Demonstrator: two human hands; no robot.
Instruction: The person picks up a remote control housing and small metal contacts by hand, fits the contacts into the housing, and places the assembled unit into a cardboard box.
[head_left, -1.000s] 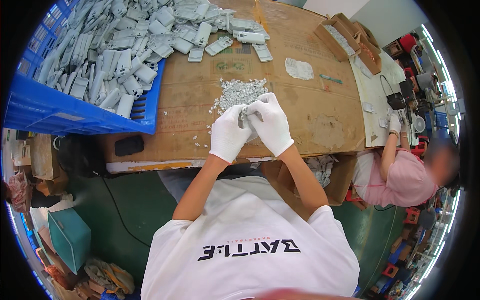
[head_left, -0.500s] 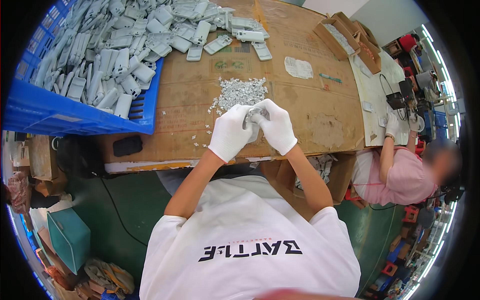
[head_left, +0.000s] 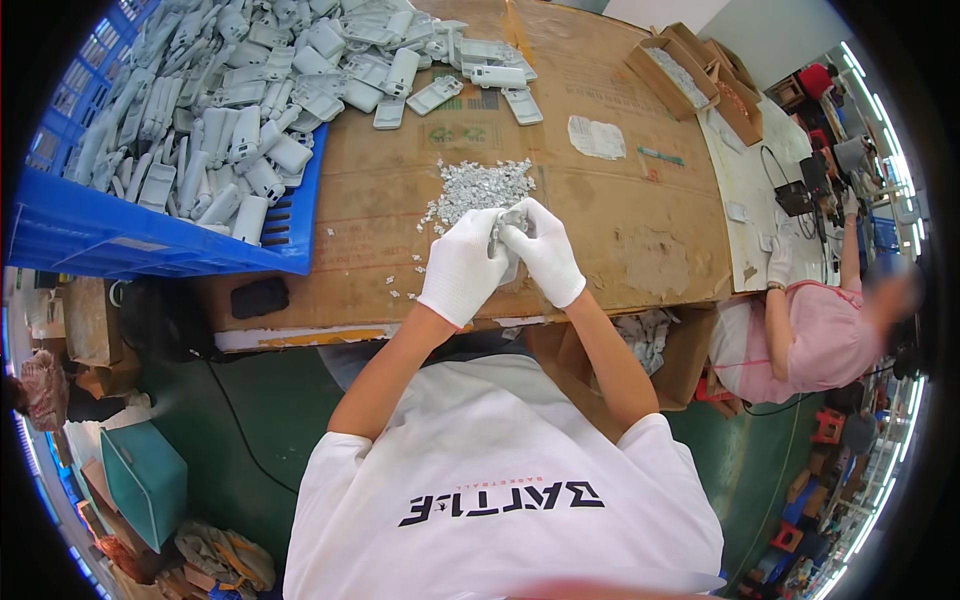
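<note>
Both my hands wear white gloves and meet over the near part of the cardboard-covered table (head_left: 610, 220). My left hand (head_left: 463, 265) is closed round a pale grey plastic housing (head_left: 512, 268), mostly hidden by the fingers. On its right side my right hand (head_left: 547, 258) grips the same housing, its thumb and fingers bent at the upper end. Just beyond the hands lies a heap of small, shiny whitish pieces (head_left: 482, 187), with a few strays to its left. Many similar grey housings (head_left: 330, 100) are piled at the far left, spilling onto the cardboard.
A blue crate (head_left: 150, 232) full of housings stands at the left. Near it lies a black object (head_left: 260, 297) by the table edge. A paper scrap (head_left: 597, 138), green pen (head_left: 661, 157) and open boxes (head_left: 675, 80) sit to the right. A co-worker (head_left: 800, 335) works at the right.
My hands stay together on the housing, with only slight finger movement. The co-worker's farther arm has reached out away over the bench.
</note>
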